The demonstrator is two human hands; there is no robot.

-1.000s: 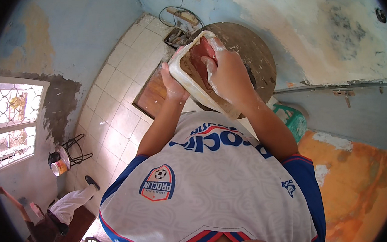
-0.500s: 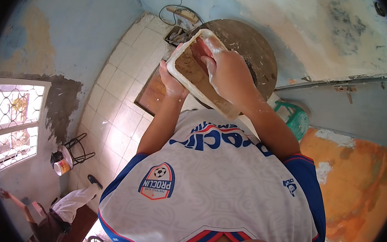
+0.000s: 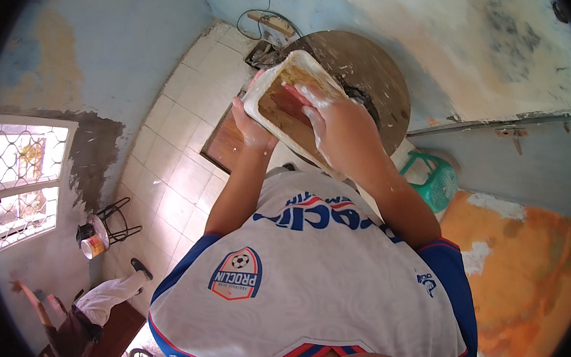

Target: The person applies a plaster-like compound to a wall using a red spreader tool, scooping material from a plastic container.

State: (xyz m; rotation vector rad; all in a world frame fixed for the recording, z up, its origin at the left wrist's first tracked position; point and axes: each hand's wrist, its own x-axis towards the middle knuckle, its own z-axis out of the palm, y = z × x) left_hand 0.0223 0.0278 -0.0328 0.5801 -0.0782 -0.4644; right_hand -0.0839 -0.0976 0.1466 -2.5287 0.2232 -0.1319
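A white rectangular tub, its rim smeared with pale paste, is held up and tilted in front of my chest. My left hand grips its left side from below, with the thumb up along the wall. My right hand, coated with white paste on the fingers, reaches inside. It is closed on a flat red scraper, lying against the brownish, paste-streaked inside of the tub. My fingers hide part of the scraper, so its full shape cannot be seen.
Beyond the tub stands a round brown table with dark items on it. A green plastic stool is at the right, by the wall. A brown board lies on the tiled floor at left. Another person is at the lower left, near a stool.
My right hand and the scraper have shifted slightly down and left inside the tub. The tub's tilt has changed a little, and more of its far inner wall shows.
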